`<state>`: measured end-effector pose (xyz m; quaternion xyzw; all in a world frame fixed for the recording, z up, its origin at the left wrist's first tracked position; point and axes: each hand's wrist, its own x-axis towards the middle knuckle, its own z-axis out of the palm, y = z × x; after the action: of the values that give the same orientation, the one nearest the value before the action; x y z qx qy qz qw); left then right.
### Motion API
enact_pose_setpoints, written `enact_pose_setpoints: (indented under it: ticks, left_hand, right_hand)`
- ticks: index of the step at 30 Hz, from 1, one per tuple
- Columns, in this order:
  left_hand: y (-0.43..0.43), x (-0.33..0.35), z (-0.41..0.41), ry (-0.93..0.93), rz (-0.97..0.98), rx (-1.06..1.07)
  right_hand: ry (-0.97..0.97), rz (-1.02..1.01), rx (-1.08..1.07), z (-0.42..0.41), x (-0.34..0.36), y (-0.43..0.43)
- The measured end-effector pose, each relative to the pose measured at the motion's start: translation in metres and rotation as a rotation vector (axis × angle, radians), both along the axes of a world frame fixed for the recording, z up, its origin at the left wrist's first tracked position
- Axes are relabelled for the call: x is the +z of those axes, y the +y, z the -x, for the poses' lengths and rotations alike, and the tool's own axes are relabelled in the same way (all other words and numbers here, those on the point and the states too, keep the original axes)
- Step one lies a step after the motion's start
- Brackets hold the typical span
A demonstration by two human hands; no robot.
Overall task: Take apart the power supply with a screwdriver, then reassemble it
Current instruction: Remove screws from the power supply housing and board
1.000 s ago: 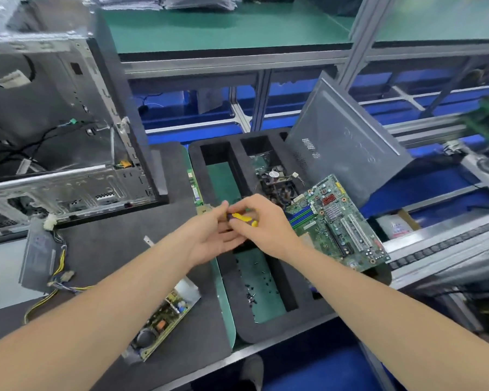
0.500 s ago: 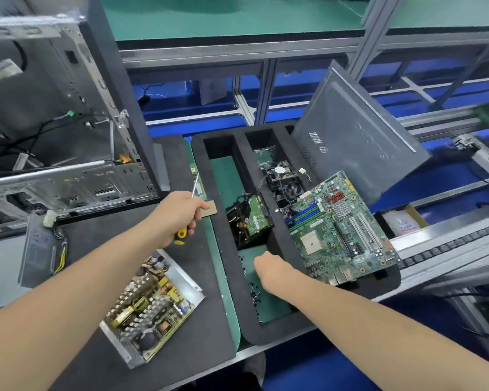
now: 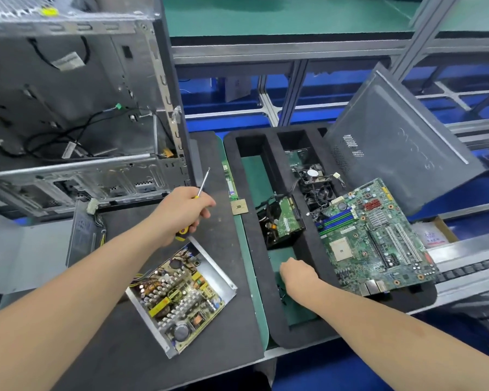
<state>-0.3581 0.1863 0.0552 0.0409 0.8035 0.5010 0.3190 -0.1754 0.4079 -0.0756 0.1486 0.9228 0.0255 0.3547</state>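
Yellow-and-black handle of the screwdriver (image 3: 201, 185) sits clenched in the left hand (image 3: 184, 213), its thin shaft pointing up and away. Just below that fist, the opened power supply (image 3: 181, 297) lies flat on the dark-matted worktop (image 3: 119, 351), circuit board bare. Well apart, the right hand (image 3: 298, 275) reaches knuckles-up into the foam tray (image 3: 257, 249), near compartment; whether it pinches anything I can't tell

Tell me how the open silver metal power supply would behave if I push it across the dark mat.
The open silver metal power supply probably slides as one stiff piece; its folded sheet walls look rigid. Likely heavy for its size: coils and capacitors crowd the board. The exposed parts seem fragile.
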Motion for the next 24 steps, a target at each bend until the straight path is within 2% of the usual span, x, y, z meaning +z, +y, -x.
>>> enact_pose_setpoints:
  ticks: [8,19,24]
  left_hand:
    - [-0.001,0.002,-0.006,0.066,0.012,-0.052]
    - [-0.002,0.008,-0.014,0.198,0.058,-0.069]
    - [-0.004,0.012,-0.016,0.251,0.085,-0.076]
  right_hand:
    - [0.037,0.015,-0.085,-0.011,0.004,-0.006]
    - [0.033,-0.015,0.029,-0.022,0.011,-0.007]
    - [0.021,0.006,0.007,-0.020,0.020,-0.007]
